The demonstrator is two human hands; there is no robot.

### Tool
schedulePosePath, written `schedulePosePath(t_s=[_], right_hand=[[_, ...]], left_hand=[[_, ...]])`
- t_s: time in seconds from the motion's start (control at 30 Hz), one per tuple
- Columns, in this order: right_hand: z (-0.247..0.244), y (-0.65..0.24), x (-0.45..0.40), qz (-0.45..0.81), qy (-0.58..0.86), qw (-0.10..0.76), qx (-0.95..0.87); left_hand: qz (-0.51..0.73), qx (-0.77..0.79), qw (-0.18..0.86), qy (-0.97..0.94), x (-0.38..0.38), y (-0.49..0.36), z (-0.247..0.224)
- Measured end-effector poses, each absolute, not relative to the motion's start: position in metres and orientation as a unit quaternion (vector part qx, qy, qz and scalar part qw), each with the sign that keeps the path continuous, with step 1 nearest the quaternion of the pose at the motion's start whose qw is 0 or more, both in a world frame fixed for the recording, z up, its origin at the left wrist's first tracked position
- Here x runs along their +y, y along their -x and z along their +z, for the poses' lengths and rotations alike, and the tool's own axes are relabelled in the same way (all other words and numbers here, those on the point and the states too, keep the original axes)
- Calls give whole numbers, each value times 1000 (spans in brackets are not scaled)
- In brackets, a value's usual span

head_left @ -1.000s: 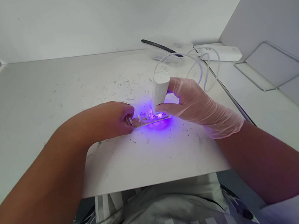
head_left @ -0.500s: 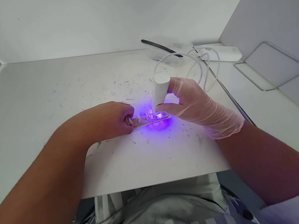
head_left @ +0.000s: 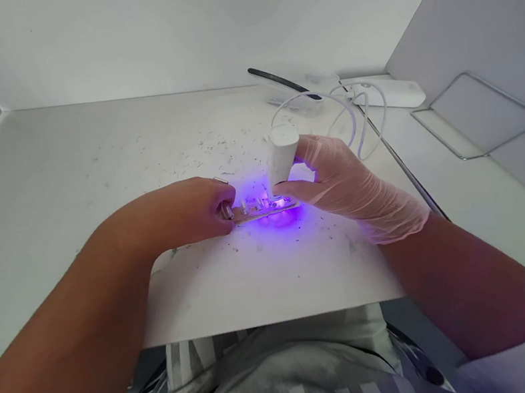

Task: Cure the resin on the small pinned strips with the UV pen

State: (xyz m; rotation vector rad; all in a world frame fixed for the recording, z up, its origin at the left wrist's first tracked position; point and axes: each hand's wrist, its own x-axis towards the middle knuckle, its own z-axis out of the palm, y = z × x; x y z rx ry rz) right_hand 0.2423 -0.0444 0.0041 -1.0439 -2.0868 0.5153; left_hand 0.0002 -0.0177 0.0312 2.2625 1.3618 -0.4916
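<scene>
My right hand (head_left: pixel 327 175), in a thin clear glove, is closed round a white handheld UV lamp (head_left: pixel 282 156). The lamp stands tilted, its lower end glowing violet. Just beneath it lies a narrow flat strip (head_left: pixel 265 212) with several small pieces standing on it, lit purple at the right end. My bare left hand (head_left: pixel 198 209) pinches the strip's left end between thumb and fingers. The small pieces look clear or pale; glare hides their details. Whether the lamp touches them I cannot tell.
Behind the lamp lie a black nail file (head_left: pixel 283 83), a clear plastic bag (head_left: pixel 294 101) and a looped white cable (head_left: pixel 355 116). A white box-shaped device (head_left: pixel 389 94) sits at the back right, near a wire frame (head_left: pixel 476 115). Dark specks dot the white table (head_left: pixel 58 165).
</scene>
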Motion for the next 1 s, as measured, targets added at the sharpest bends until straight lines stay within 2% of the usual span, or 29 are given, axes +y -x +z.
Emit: schedulePosePath(t_s=[1.0], right_hand=[[2,-243,-44,202,400,373,-812]], left_hand=[[-165,497,226,-821,-17,1,28]])
